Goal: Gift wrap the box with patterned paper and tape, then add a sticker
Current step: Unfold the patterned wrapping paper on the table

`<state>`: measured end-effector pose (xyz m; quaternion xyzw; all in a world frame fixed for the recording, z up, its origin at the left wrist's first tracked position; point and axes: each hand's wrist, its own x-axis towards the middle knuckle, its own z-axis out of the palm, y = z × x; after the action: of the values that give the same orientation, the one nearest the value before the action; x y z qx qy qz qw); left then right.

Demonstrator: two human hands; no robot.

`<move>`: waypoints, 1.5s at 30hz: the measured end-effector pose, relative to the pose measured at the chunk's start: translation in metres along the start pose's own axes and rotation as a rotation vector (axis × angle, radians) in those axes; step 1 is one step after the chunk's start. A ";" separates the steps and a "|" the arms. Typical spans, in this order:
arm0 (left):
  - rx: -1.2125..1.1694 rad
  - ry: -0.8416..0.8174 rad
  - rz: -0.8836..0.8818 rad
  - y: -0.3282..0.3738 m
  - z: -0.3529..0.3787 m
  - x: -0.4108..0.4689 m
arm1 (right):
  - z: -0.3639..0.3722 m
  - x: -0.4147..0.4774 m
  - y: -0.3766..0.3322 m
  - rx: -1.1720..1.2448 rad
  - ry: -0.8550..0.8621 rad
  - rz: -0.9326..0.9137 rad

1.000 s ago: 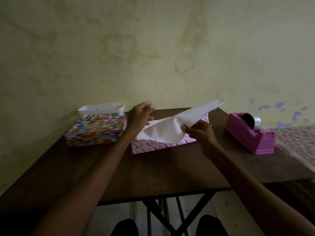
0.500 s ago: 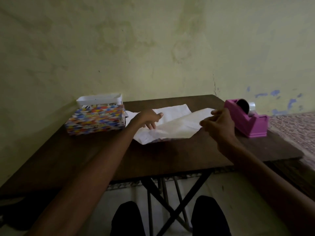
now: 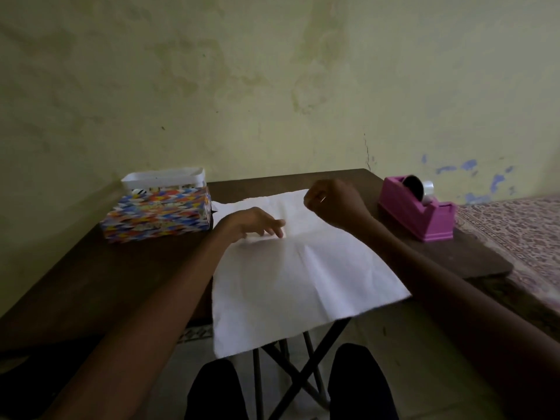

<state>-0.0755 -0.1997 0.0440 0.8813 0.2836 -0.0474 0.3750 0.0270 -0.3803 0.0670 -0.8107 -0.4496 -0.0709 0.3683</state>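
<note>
Box [image 3: 157, 215], multicoloured pattern, left of paper [image 3: 291, 283], just beside its far-left corner, on surface [image 3: 121, 283]. White tray [image 3: 163, 180] at rear of box; on top or behind, not determinable. Probably rigid card and light; take by the two long sides.

Left hand [image 3: 257, 222] on far-left quarter of paper, fingers [image 3: 278, 228] extended and released, pressing sheet flat.

Paper white face up, creased, near edge overhanging surface. Judged thin, limp, prone to sliding and tearing; handle by corners or edges, never mid-sheet. Printed face not visible, presumed underneath.

Right hand [image 3: 333, 201] over far-right corner of paper, fingers clenched; grasp on sheet edge not determinable.

Tape dispenser [image 3: 418, 210] right of paper, well apart; tape end too blurred to locate. Sticker not located.
</note>
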 end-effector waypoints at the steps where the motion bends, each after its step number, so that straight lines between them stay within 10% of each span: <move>1: 0.079 0.036 0.012 -0.002 0.003 0.000 | 0.004 0.005 0.002 -0.028 -0.070 0.012; 11: 0.497 0.132 -0.052 -0.042 0.033 0.029 | 0.069 0.027 0.044 -0.433 -0.700 0.139; 45: 0.447 0.318 -0.010 -0.073 0.006 0.072 | 0.100 0.055 0.080 -0.439 -0.556 0.077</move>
<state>-0.0540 -0.1296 -0.0281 0.9371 0.3260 0.0284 0.1217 0.1001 -0.3030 -0.0232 -0.8751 -0.4759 0.0715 0.0511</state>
